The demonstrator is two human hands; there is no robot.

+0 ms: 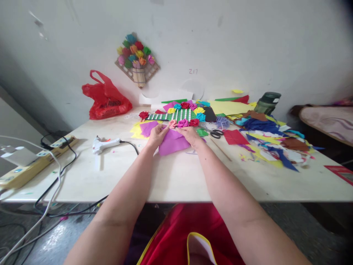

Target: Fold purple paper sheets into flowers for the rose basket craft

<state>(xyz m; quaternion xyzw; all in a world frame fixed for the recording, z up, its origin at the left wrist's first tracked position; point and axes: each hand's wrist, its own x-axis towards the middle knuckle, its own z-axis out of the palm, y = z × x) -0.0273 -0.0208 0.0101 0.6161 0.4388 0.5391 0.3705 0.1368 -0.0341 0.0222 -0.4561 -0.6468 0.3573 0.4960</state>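
A guitar-shaped craft [180, 115] in green with white strips lies on the table, edged with several colourful paper flowers. At its near edge is a salmon-pink paper flower [173, 123]. My left hand [157, 135] closes its fingertips at the flower's left side. From the right, my right hand [190, 135] meets the same flower with thumb and fingers pressed together. Purple paper [172, 144] lies flat beneath and between both hands. Black-handled scissors [216, 134], a thin wooden stick [221, 149] and a green paper piece [202, 132] rest beside my right hand.
A white glue gun [106, 144] lies to the left, its cord running behind my left arm. Further left are a power strip [41, 162] and cables. A red plastic bag [106, 97] stands behind. Coloured scraps [273, 138] and a green bottle [267, 103] occupy the right.
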